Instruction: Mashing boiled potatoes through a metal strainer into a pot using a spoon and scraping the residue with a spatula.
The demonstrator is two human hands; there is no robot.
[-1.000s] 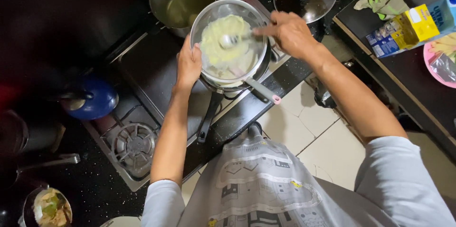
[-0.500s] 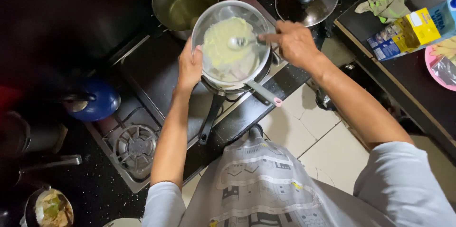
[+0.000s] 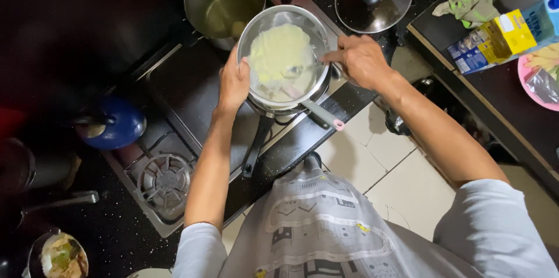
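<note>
You wear a light grey-white short-sleeved shirt; its sleeves end above each elbow, leaving both forearms bare. Over your front hangs a pale grey apron printed with curving white road-like bands, small dark building shapes and a few yellow specks. A dark loop sits at the apron's top edge. Your left hand and right hand are bare: no rings, watch or gloves visible.
</note>
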